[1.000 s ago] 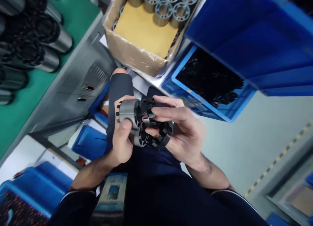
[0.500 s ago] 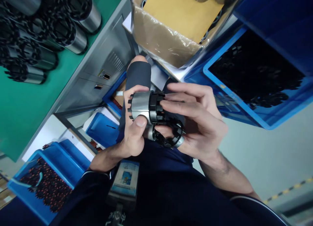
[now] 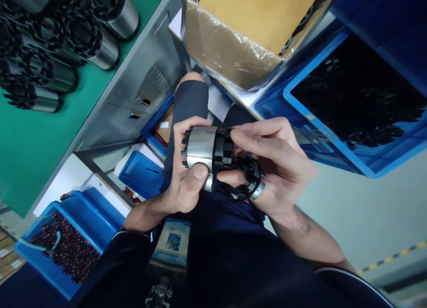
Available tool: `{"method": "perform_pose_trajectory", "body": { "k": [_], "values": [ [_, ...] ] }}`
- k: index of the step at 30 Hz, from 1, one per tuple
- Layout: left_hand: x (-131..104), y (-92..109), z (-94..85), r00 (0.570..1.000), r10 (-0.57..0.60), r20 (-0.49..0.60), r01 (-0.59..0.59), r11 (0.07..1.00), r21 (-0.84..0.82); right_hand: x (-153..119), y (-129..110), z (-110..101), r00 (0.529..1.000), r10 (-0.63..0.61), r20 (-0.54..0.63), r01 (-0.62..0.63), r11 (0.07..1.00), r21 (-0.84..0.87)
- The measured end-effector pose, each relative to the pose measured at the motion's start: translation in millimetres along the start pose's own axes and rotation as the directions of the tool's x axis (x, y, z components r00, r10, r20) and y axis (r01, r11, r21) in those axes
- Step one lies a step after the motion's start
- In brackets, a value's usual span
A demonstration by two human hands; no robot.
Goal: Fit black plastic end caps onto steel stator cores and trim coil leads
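My left hand (image 3: 187, 188) is closed round a silver metal cylinder (image 3: 200, 143), thumb on its front and fingers behind. Black plastic teeth stick out at its left end. At its right end sits a black toothed plastic ring (image 3: 223, 150), touched by the fingertips of my right hand (image 3: 283, 161). Lower down, a second black toothed ring (image 3: 256, 170) with silver metal on it lies in my right hand, with a finger showing through its opening. How far the first ring sits on the cylinder, I cannot tell.
Several similar cylinders (image 3: 90, 43) stand and lie on the green tabletop (image 3: 20, 166) at upper left. A plastic-lined carton (image 3: 230, 54) is ahead. A blue crate (image 3: 333, 130) of black parts stands right; a blue bin (image 3: 36, 263) with small dark-red parts, lower left.
Both hands have shifted slightly to the right with the cylinder and rings. My right fingers, spread before, are now bent closer together at the ring on the cylinder's right end.
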State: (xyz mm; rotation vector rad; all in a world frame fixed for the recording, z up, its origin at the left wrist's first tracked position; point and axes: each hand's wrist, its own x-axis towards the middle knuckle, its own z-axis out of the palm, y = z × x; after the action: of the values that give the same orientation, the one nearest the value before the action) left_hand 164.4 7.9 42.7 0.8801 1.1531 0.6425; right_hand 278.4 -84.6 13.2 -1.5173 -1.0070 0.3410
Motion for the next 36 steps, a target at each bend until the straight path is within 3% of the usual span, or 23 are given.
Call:
{"method": "perform_pose_trajectory", "body": {
  "k": [2, 4, 7, 11, 14, 18, 21, 25, 27, 31, 36],
  "values": [
    [1.6, -2.1, -4.8, 0.996, 0.066, 0.065, -0.065, 0.998, -0.023, 0.8, -3.0, -0.4, 1.000, 0.000, -0.004, 0.000, 1.000, -0.003],
    [3.8, -1.3, -12.0, 0.962, 0.167, 0.215, -0.158, 0.986, -0.056, 0.9, -5.8, -1.4, 1.000, 0.020, 0.015, -0.019, 0.999, -0.027],
    [5.8, 8.7, -22.3, 0.913, 0.167, 0.373, -0.161, 0.986, -0.046, -2.5, -5.8, -1.5, 0.998, 0.056, 0.014, -0.055, 0.998, -0.040],
    [6.3, 20.3, -30.2, 0.908, 0.094, 0.408, -0.106, 0.994, 0.006, -12.2, 2.0, 2.8, 1.000, 0.005, -0.027, -0.005, 1.000, -0.002],
    [7.2, 12.1, -33.3, 0.889, 0.107, 0.445, -0.130, 0.991, 0.020, -17.2, 5.3, 9.5, 0.999, 0.015, -0.031, -0.015, 1.000, 0.007],
    [5.6, -9.7, -30.6, 0.929, 0.162, 0.333, -0.168, 0.986, -0.011, -15.7, 3.4, 16.1, 0.999, 0.043, 0.014, -0.043, 0.999, 0.023],
    [2.1, -17.9, -25.7, 0.969, 0.131, 0.211, -0.126, 0.991, -0.037, -8.1, -0.4, 9.0, 0.986, 0.073, 0.151, -0.080, 0.996, 0.040],
    [3.3, -10.9, -21.3, 0.991, -0.060, 0.123, 0.075, 0.989, -0.126, 8.3, -7.8, -16.0, 0.951, 0.180, 0.252, -0.188, 0.982, 0.011],
    [6.5, -2.9, -19.2, 0.978, -0.163, 0.132, 0.188, 0.960, -0.209, 15.5, -10.2, -28.0, 0.924, 0.215, 0.317, -0.206, 0.977, -0.063],
    [12.7, 11.2, -13.5, 0.970, -0.180, 0.162, 0.209, 0.960, -0.185, 18.9, -8.5, -43.6, 0.877, 0.211, 0.432, -0.180, 0.977, -0.113],
    [20.1, 15.6, -6.9, 0.961, -0.193, 0.200, 0.216, 0.971, -0.103, 6.0, -5.8, -53.0, 0.894, 0.228, 0.386, -0.254, 0.967, 0.019]
  ]
}}
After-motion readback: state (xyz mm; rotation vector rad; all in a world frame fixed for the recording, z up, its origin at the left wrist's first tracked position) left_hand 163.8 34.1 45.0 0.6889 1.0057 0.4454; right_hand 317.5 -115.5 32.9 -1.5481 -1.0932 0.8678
